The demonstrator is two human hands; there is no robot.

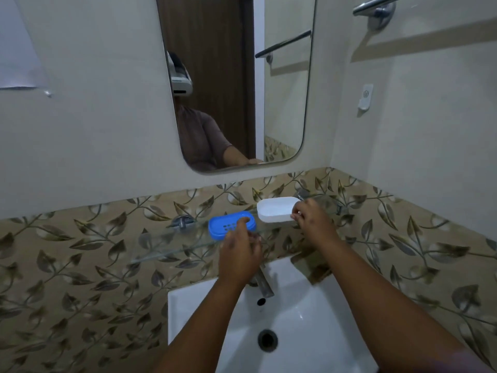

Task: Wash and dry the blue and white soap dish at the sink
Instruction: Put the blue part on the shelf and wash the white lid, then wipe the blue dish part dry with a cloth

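Note:
The soap dish is in two parts. Its blue perforated tray [224, 226] lies on the glass shelf [172, 244] above the sink, and my left hand [239, 246] grips its right end, one finger across its top. The white base [277, 209] is tilted just above the shelf's right part. My right hand [313, 220] pinches its right end between thumb and fingers. Both parts are apart, side by side.
A white basin [295, 327] with a dark drain [267, 340] and a metal tap [265, 285] sits below the shelf. A mirror [285, 103] hangs above. A towel rail [376, 8] is mounted top right, and a white wall hook [366, 99] on the right wall.

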